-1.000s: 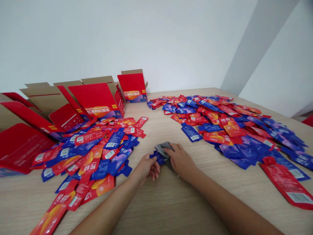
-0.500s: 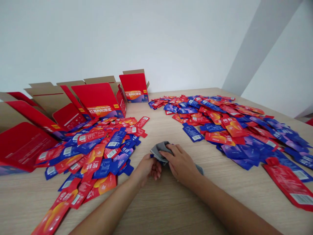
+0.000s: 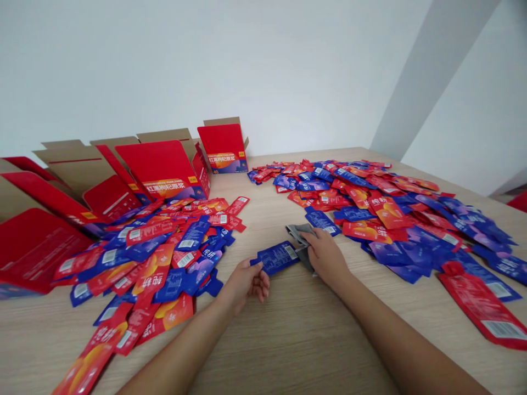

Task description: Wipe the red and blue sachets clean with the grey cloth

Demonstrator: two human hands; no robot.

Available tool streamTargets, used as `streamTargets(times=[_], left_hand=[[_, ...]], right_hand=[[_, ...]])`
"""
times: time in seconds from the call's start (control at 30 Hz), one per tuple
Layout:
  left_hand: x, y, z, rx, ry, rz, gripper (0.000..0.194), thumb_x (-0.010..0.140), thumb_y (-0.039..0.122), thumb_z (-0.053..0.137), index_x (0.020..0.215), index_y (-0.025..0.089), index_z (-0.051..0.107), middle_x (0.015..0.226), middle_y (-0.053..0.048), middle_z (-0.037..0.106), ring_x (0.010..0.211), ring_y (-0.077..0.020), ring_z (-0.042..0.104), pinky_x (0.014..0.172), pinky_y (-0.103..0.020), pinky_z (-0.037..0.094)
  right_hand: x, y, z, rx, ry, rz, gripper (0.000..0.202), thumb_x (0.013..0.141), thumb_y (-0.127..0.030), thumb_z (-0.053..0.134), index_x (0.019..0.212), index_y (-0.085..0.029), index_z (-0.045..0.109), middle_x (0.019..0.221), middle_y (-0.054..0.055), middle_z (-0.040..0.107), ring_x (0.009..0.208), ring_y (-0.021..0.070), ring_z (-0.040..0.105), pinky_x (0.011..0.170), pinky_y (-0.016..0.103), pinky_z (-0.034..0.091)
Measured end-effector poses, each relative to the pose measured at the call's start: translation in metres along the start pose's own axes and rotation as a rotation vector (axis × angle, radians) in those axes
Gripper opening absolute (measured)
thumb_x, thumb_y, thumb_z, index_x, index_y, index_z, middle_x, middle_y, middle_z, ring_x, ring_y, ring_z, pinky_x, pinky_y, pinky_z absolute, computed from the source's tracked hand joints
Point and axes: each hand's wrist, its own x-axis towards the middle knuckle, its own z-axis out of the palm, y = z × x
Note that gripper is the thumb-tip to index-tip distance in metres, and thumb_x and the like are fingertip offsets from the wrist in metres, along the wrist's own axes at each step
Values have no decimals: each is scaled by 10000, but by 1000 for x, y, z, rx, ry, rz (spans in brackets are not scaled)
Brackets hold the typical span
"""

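Between thumb and fingers, my left hand [image 3: 248, 282] pinches one end of a blue sachet [image 3: 278, 258] with small print and a barcode. My right hand [image 3: 328, 255] is closed on a folded grey cloth [image 3: 303, 239], whose lower edge is at the barcode end of the sachet; whether they touch I cannot tell. To the left of my left hand lies a heap of red and blue sachets [image 3: 164, 258]. A wider heap of similar sachets [image 3: 382, 206] spreads out beyond my right hand.
Several open red cartons [image 3: 158, 170] stand in a row at the left, behind the left heap. Another open carton [image 3: 224, 147] stands farther back, near the wall. A larger red pouch [image 3: 481, 304] lies on the wooden table [image 3: 263, 351] at the right.
My right hand has moved right with the cloth, off the blue sachet. The sachet, covered before, now shows in my left hand.
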Motion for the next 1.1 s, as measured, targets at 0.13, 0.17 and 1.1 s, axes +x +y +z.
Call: streamTargets(times=[0.13, 0.17, 1.1], left_hand=[[1, -1, 1, -8, -13, -22, 194, 815, 290, 492, 674, 157, 478, 461, -6, 569, 336, -113, 517, 315, -187, 376], [2, -1, 1, -9, -17, -27, 189, 816, 290, 493, 681, 158, 478, 458, -5, 568, 332, -114, 515, 314, -186, 373], [1, -1, -1, -14, -27, 11, 235, 771, 383, 557, 787, 178, 443, 468, 17, 575, 346, -120, 532, 323, -180, 375]], right_hand=[[-16, -33, 2, 46, -50, -209, 496, 787, -71, 416, 1244, -211, 549, 1243, 107, 486, 1127, 227, 421, 976, 369, 374], [-20, -41, 4, 38, -101, -245, 488, 793, -81, 422, 1244, -219, 550, 1246, 107, 488, 1122, 229, 424, 976, 370, 373], [1, 2, 1, -116, -38, 48, 466, 805, -63, 388, 1208, -189, 586, 1170, 128, 531, 1081, 229, 480, 931, 351, 407]])
